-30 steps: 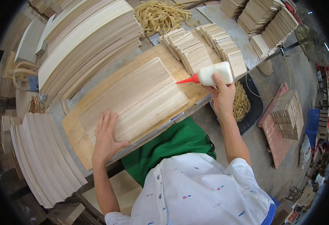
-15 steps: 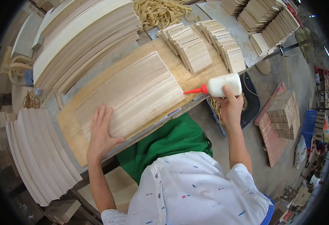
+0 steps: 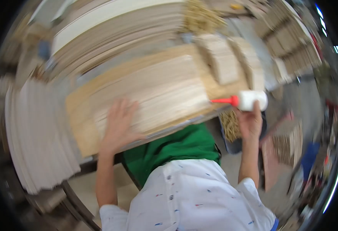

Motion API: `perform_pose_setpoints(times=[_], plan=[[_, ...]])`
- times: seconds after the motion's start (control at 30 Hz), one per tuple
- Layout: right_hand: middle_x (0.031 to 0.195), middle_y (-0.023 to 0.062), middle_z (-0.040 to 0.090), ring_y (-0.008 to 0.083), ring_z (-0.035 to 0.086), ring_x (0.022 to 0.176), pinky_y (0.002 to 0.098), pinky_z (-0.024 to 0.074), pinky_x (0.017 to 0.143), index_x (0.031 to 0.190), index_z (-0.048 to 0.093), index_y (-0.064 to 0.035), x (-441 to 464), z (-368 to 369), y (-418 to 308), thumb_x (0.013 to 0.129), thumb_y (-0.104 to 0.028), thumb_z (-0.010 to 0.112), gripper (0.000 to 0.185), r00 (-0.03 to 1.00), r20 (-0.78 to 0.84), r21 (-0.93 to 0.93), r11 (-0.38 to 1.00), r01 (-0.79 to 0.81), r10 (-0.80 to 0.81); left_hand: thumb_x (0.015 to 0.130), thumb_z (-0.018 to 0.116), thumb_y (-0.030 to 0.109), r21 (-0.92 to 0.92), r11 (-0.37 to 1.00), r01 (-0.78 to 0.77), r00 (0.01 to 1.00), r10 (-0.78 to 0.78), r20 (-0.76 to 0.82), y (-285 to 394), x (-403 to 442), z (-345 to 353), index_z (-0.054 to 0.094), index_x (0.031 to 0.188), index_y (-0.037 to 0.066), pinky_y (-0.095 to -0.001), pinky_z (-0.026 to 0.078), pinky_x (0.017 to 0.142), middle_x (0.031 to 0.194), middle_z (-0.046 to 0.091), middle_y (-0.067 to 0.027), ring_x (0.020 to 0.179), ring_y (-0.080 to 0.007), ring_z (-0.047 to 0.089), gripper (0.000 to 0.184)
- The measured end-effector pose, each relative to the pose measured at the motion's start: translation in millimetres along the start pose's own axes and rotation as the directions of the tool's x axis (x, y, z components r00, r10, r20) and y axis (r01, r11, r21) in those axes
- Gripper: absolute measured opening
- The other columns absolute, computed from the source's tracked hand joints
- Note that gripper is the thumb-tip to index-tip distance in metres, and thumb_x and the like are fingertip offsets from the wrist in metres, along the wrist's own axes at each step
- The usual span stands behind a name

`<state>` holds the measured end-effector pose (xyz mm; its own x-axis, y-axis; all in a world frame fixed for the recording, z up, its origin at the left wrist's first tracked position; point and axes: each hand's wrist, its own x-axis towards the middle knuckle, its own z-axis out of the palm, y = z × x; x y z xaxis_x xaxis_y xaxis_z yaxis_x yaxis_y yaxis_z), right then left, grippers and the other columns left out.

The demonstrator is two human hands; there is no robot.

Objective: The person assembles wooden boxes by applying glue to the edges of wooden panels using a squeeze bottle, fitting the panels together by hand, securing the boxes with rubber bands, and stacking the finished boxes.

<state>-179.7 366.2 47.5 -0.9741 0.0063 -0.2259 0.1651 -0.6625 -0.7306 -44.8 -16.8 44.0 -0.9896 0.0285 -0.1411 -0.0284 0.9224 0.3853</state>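
A thin wooden panel (image 3: 157,84) lies on a larger yellowish board (image 3: 85,131) on the bench. My left hand (image 3: 119,125) rests on the panel's near left part, fingers spread. My right hand (image 3: 250,123) grips a white glue bottle (image 3: 253,101) with a red nozzle. The bottle lies nearly level, its nozzle tip at the panel's near right corner. Blur hides whether the tip touches the wood and whether glue shows along the edge.
Two rows of small wooden slats (image 3: 220,57) stand on the board's right end. Long curved boards (image 3: 115,34) are stacked behind, more panels (image 3: 38,134) at left. Yellowish bands (image 3: 201,17) lie at the back; a dark bin (image 3: 232,144) stands below the bench edge.
The whole view has shifted and blurred as my head moved. The nozzle stays at the panel's near right corner, and my left hand is still on the panel.
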Motion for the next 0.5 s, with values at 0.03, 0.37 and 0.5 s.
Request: perform_pose_setpoints(times=[0.03,0.37,0.5], plan=[[0.127,0.0129,0.056,0.0304,0.057,0.115,0.0533,0.051,0.093,0.129,0.046,-0.0051,3.9,9.4,4.8,0.094,-0.022,0.058,0.042,0.998,0.05,0.029,0.998,-0.047,0.045,0.052,0.084,0.043,-0.011,1.0,-0.008,0.999,0.007,-0.039,-2.7,-2.0,4.6,0.037,0.143,0.011,-0.0511,0.02,0.113,0.15,0.026,-0.021,0.139,-0.0434,0.02,0.108],[0.131,0.011,0.051,0.0266,0.05,0.123,0.0458,0.0387,0.106,0.137,0.037,-0.0045,10.7,224.6,144.4,0.084,-0.027,0.071,0.068,0.545,0.691,-0.476,0.866,-0.151,0.475,0.058,0.083,0.039,-0.175,0.983,0.047,0.957,-0.095,-0.275,-5.3,-10.6,31.6,0.041,0.14,0.011,-0.0487,0.018,0.114,0.15,0.029,-0.0154,0.141,-0.0344,0.02,0.097],[0.118,0.0105,0.058,0.0222,0.057,0.109,0.0392,0.0448,0.095,0.129,0.046,-0.0015,-23.3,295.9,199.6,0.076,-0.02,0.077,0.064,0.281,0.705,-0.644,0.754,-0.129,0.651,0.053,0.083,0.047,-0.175,0.983,0.054,0.931,-0.113,-0.347,-7.6,-8.7,44.3,0.045,0.138,0.012,-0.0436,0.013,0.116,0.149,0.033,-0.0116,0.141,-0.0308,0.021,0.1]])
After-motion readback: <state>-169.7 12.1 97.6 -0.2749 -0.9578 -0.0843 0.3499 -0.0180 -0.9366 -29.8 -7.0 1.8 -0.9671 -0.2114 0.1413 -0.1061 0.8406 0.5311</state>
